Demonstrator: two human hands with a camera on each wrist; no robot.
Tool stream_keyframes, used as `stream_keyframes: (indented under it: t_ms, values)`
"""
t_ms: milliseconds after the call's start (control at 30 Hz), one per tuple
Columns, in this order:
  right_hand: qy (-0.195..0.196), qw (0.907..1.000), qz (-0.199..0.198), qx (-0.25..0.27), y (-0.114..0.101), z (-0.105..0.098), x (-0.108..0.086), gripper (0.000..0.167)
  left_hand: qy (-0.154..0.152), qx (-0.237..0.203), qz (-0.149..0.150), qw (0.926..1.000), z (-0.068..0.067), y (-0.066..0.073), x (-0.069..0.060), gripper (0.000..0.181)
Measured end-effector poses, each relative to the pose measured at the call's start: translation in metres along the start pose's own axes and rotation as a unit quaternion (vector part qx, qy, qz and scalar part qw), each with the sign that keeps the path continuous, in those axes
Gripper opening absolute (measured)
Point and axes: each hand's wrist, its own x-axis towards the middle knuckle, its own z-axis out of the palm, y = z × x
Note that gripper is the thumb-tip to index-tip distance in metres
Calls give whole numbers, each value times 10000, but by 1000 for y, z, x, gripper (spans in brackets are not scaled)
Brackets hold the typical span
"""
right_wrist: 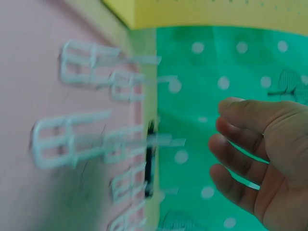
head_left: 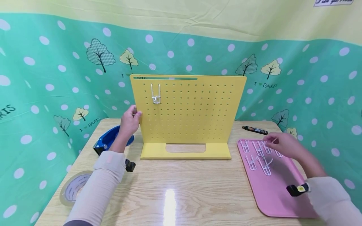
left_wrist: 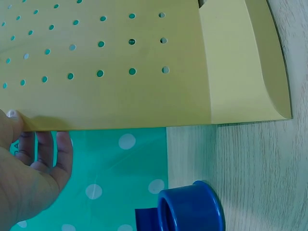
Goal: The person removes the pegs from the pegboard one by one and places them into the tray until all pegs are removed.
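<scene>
A yellow pegboard [head_left: 186, 108] stands upright on its base, with one white wire hook [head_left: 156, 99] hanging near its upper left. My left hand [head_left: 130, 121] grips the board's left edge, thumb on the front face and fingers [left_wrist: 62, 156] curled behind it. Several white wire hooks [head_left: 266, 170] lie on a pink tray [head_left: 278, 194] at the right. Over the tray's far right part hovers my right hand [head_left: 284, 145]. Its fingers [right_wrist: 231, 149] are loosely bent and apart from the thumb in the right wrist view, with nothing seen between them.
A blue tape dispenser [head_left: 110, 137] lies behind my left forearm. Nearer, at the left table edge, is a roll of clear tape [head_left: 67, 190]. Behind the tray lies a black marker [head_left: 255, 130]. A patterned green curtain [head_left: 181, 56] backs the table.
</scene>
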Motion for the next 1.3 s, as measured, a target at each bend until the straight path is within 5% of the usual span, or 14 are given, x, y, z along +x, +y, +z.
stream_keyframes:
  t_ms: [400,833,1300]
  values:
    - [104,9996,-243,135,-73,-1,41,19,-10,19,32,10000,-1,-1,1,23]
    - [511,9901,-1277,278,-160,1,93,20,-35,77,-34,10000,-2,-1,0,24]
    - [1781,9592,-2148,460,-250,18,137,15,-90,43,-113,9999,-2,2,0,23]
